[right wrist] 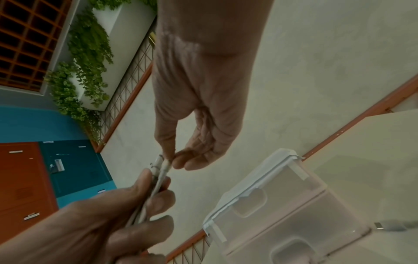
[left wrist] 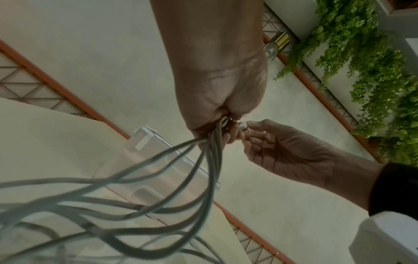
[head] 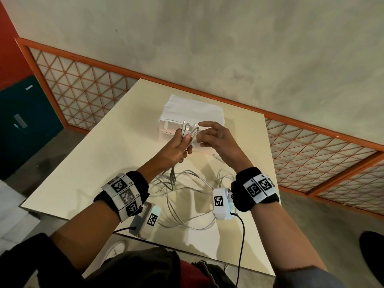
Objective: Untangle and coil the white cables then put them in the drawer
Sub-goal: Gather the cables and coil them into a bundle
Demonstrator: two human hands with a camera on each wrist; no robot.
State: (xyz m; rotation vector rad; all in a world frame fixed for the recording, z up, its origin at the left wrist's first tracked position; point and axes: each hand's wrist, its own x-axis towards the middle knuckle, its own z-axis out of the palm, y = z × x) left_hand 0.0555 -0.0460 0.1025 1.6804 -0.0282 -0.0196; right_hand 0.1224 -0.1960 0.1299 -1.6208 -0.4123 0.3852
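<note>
Several white cables [head: 182, 196] lie tangled on the cream table [head: 93, 167], and their ends rise into my left hand [head: 182, 140]. That hand grips the bundle in a fist, plugs [head: 188, 127] pointing up. My right hand [head: 200, 140] pinches one plug tip [right wrist: 166, 163] between thumb and forefinger, its other fingers loosely spread. In the left wrist view the cables [left wrist: 158, 178] fan down from the left hand [left wrist: 217, 107], with the right hand [left wrist: 282, 148] beside it. The translucent white drawer unit [head: 191, 113] stands just behind both hands.
One loose plug [head: 216, 155] lies on the table to the right of the drawer unit [right wrist: 282, 205]. An orange-framed lattice rail [head: 87, 84] runs behind the table. The table's near edge is close to my body, and bare tabletop stretches to the left.
</note>
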